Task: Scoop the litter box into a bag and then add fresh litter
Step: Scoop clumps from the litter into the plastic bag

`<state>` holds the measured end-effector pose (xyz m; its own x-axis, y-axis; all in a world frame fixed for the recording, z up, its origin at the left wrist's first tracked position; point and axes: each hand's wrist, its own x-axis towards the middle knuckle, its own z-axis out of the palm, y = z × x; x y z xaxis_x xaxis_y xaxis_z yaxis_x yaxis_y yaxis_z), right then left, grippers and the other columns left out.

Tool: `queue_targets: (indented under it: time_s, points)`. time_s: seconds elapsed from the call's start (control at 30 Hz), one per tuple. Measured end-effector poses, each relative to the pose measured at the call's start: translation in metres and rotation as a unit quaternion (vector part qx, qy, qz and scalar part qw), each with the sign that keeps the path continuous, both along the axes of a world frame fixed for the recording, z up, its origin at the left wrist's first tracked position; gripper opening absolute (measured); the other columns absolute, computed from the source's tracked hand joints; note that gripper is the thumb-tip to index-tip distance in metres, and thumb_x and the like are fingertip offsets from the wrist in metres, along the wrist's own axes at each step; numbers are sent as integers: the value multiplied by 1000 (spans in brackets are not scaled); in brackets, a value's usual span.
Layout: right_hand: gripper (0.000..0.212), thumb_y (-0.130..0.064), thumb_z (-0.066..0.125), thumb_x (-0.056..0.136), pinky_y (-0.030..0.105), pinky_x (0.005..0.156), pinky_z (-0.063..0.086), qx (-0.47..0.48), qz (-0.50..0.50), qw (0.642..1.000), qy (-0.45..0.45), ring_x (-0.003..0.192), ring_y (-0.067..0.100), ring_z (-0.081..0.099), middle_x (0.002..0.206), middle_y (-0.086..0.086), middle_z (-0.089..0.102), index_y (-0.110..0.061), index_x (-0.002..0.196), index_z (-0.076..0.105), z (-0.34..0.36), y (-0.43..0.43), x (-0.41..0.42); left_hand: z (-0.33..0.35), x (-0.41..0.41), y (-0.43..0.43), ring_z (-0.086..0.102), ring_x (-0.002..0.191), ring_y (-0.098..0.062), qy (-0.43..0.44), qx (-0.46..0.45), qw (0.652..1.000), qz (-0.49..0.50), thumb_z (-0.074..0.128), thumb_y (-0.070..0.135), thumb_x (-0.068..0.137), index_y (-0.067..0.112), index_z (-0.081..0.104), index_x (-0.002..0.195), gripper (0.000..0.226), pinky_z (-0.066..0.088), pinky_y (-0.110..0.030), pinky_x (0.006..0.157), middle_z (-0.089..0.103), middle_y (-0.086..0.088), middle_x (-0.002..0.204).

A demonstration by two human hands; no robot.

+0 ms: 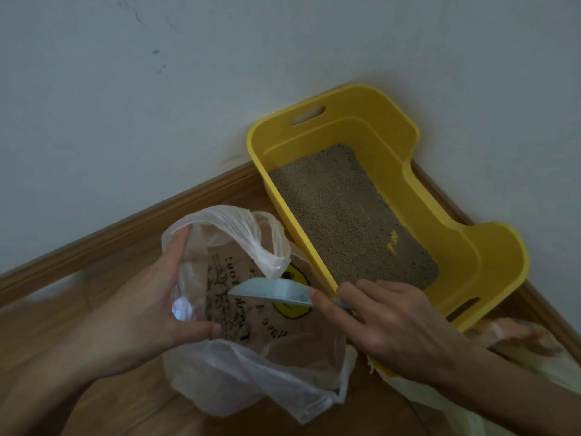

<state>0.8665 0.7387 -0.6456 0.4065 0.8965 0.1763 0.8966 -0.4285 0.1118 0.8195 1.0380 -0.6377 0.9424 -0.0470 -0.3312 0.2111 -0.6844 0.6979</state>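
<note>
The left hand (151, 297) grips the rim of the clear plastic bag (251, 382), with brown clumps (220, 300) inside it. The right hand (386, 325) pinches the handle of the pale blue scoop (270, 292) — it is over the bag's mouth, just beside the yellow litter box (465, 247) on the wooden floor (94, 253).

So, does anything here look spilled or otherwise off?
No spill shows on the floor. One oddity: a small yellow patch in the litter, toward the near end of the litter box, where its bottom seems to show through.
</note>
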Motion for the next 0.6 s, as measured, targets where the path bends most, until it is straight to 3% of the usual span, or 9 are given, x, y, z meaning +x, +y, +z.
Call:
queue_targets:
  time_s: [0.13,0.27,0.37,0.43,0.53,0.6]
  points:
    - [33,-14,42,97,30,47,48,4,-26,998,49,61,17,57,80,3,60,-12,119,68,6,-9,5,-1,-1,2,45,113,-1,2,-11,1000,5,88,27,62,66,5,122,110,38,-14,82,43,21,129]
    - [32,-37,52,90,22,41,37,26,-74,984,161,52,11,56,75,-7,60,-23,112,71,18,-23,15,-9,-1,9,47,117,0,1,3,1000,-5,89,35,60,73,2,123,114,40,-13,83,43,30,128]
    - [36,-48,54,86,8,49,34,66,-123,946,292,53,-7,48,75,-28,57,-31,114,71,33,-38,27,-15,0,12,47,122,-1,2,16,1000,-6,89,43,57,72,0,130,119,41,-20,91,43,25,138]
    - [34,-51,59,83,4,52,39,99,-157,909,374,57,-11,54,77,-36,58,-40,114,70,45,-53,32,-19,1,12,48,122,0,5,21,1000,-7,89,46,56,71,1,132,119,41,-20,91,44,26,137]
    - [35,-57,64,75,34,49,56,172,-251,824,478,62,10,68,86,-19,73,-51,109,68,65,-71,36,-22,2,11,47,122,1,13,21,1000,-9,89,46,57,69,0,135,121,40,-18,90,43,26,138]
    - [33,-59,66,71,43,54,57,216,-301,817,442,70,19,70,87,-17,74,-57,104,68,67,-82,39,-22,2,9,47,121,2,10,23,1000,-10,89,44,58,69,0,134,121,40,-18,90,43,25,139]
